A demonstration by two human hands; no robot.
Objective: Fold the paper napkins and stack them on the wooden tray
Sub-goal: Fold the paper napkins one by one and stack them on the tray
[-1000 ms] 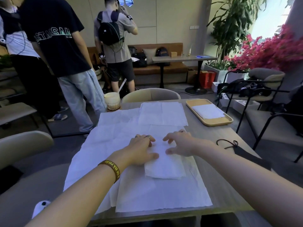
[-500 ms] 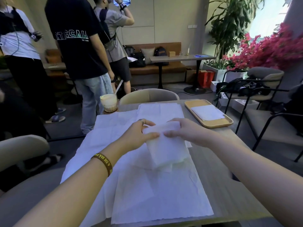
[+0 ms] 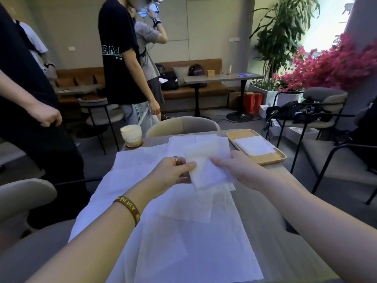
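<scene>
Folded napkin (image 3: 206,170) held mid-frame above the table, left hand (image 3: 173,172) pinching its left edge — right hand (image 3: 234,170) pinching the right, wooden tray (image 3: 265,159) upper right.

white folded napkin (image 3: 206,170) lifted clear of the sheets below, tilted, pinched at both side edges. unfolded napkins (image 3: 183,242) overlapping flat across the surface (image 3: 253,213) (creased, some askew). wooden tray (image 3: 271,159) at far right, bearing a flat folded stack (image 3: 254,148).

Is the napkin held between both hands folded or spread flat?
Folded: the napkin is a small compact rectangle, pinched at its sides by the left hand and right hand.
</scene>
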